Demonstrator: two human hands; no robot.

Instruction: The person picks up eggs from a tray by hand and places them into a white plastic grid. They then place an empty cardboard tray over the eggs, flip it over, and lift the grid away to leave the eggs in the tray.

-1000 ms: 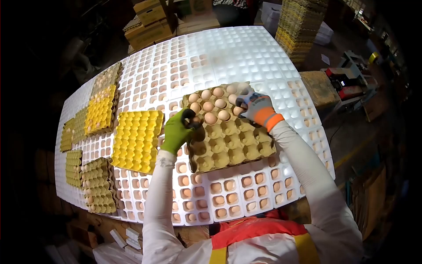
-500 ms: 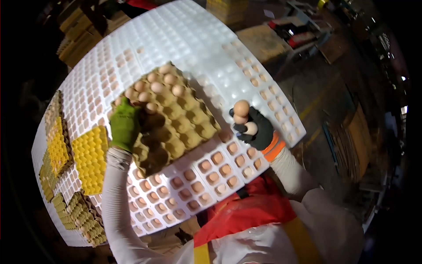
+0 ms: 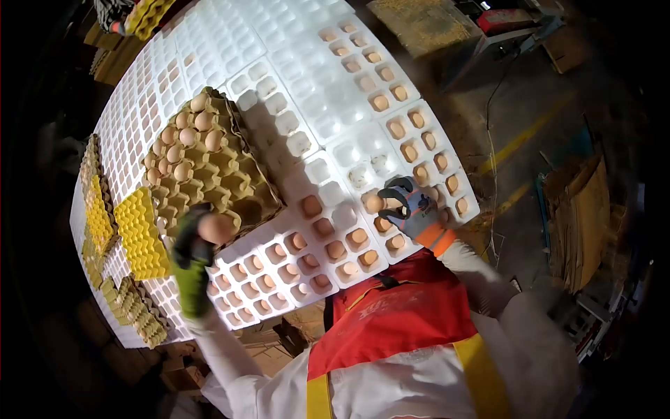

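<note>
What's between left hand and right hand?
Head view: part of the brown tray, then white foam trays partly filled with eggs.

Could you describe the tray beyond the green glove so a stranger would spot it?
Find the spread of white pocketed trays. On it, beyond the green-gloved left hand, sits an egg tray. Unlike the yellow tray to its left, it's tan, with eggs clustered on its left and empty cups on its right.
</note>
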